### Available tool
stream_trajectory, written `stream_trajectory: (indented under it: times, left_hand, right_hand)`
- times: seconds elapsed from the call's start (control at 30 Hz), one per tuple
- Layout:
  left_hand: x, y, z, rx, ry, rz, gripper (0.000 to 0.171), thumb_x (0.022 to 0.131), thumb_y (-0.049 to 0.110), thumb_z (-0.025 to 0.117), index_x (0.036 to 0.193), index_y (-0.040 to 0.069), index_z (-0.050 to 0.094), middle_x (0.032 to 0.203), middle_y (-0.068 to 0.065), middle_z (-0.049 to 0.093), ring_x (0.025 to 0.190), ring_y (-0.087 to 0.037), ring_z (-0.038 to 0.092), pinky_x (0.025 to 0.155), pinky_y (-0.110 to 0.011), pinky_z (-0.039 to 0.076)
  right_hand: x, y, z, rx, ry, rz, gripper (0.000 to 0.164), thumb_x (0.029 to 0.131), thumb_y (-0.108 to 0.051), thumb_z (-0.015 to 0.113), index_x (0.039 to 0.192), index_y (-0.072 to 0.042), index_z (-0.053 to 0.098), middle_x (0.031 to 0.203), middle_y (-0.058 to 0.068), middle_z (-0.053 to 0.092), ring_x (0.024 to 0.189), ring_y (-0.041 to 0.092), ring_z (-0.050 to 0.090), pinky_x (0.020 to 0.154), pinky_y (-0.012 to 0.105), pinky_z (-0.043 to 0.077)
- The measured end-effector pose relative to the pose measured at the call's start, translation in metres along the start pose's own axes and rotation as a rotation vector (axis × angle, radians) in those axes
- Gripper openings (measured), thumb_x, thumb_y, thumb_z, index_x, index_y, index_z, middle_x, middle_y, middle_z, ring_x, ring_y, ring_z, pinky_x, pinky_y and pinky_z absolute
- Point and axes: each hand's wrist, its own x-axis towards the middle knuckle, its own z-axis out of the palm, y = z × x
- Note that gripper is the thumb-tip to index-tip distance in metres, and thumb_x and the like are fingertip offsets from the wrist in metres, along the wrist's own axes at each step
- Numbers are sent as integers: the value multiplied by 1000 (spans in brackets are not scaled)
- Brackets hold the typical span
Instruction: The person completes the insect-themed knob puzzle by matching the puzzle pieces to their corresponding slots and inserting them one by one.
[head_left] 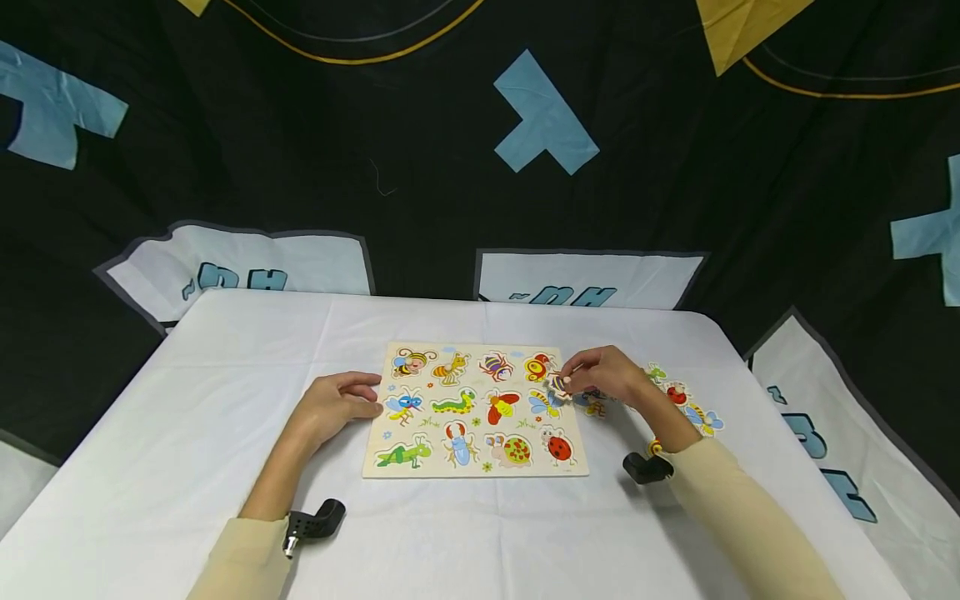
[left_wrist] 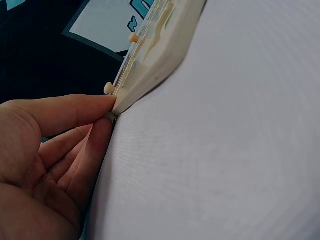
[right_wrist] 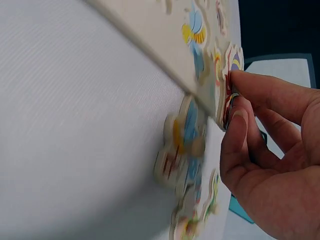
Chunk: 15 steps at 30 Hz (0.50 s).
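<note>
A wooden insect puzzle board (head_left: 427, 425) lies on the white table. My left hand (head_left: 337, 407) rests at its left edge; the left wrist view shows thumb and finger (left_wrist: 80, 110) touching the rim, fingers fairly straight. Over the board's right side, my right hand (head_left: 609, 372) pinches a striped spider puzzle piece (head_left: 558, 385) between thumb and fingers. Seen from the right wrist, this spider piece (right_wrist: 234, 60) stands tilted above the board, its purple and red face partly hidden by my fingers. Small knobs (left_wrist: 109, 88) rise from the board's left side.
Right of the board lie several loose knobbed pieces, among them a blue-winged bee (head_left: 705, 419), a red ladybird (head_left: 677, 392) and a winged piece (head_left: 592, 403) under my right hand. A dark cloth with blue arrow shapes (head_left: 547, 112) hangs behind the table (head_left: 247, 350).
</note>
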Motion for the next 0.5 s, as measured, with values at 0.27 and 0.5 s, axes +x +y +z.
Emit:
stream_trajectory:
  times: [0.27, 0.5]
  left_hand:
    - [0, 0, -1, -7, 6, -7, 55, 81, 15, 81, 133, 7, 65, 102, -6, 70, 84, -13, 64, 76, -25, 48]
    - [-3, 3, -1, -24, -2, -8, 56, 81, 15, 82, 133, 6, 65, 103, -8, 70, 84, -13, 63, 75, -25, 48]
  right_hand:
    - [17, -15, 17, 47, -5, -17, 23, 80, -16, 79, 102, -11, 78, 103, 4, 75, 92, 21, 61, 86, 37, 47]
    - [25, -28, 29, 116, -19, -45, 19, 85, -11, 75, 104, -8, 78, 101, 6, 76, 93, 21, 65, 92, 41, 48]
